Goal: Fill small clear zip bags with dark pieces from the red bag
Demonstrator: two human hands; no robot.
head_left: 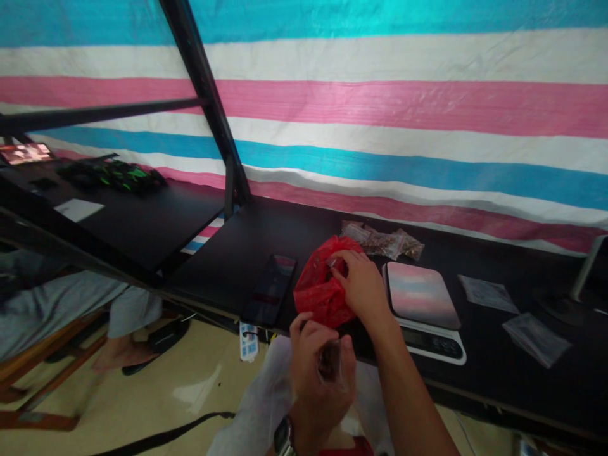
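My left hand (316, 361), with a watch on the wrist, is closed around a small clear plastic bag (331, 364) just in front of the table's near edge. The bag's mouth stands open, and brownish bits show inside. Above it, my right hand (358, 282) reaches into the mouth of a crumpled red plastic bag (316, 288) on the black table. Its thumb and forefinger are bent towards each other around a small, shiny, see-through piece (331, 261), whose kind I cannot make out. The contents of the red bag are mostly hidden.
A kitchen scale (422, 294) with a shiny plate lies right of my right hand. Several filled clear bags (382, 242) lie behind; two flat bags (488, 293) lie further right, near a stand (577, 297). A phone (270, 288) lies left. A seated person's leg (128, 316) shows at left.
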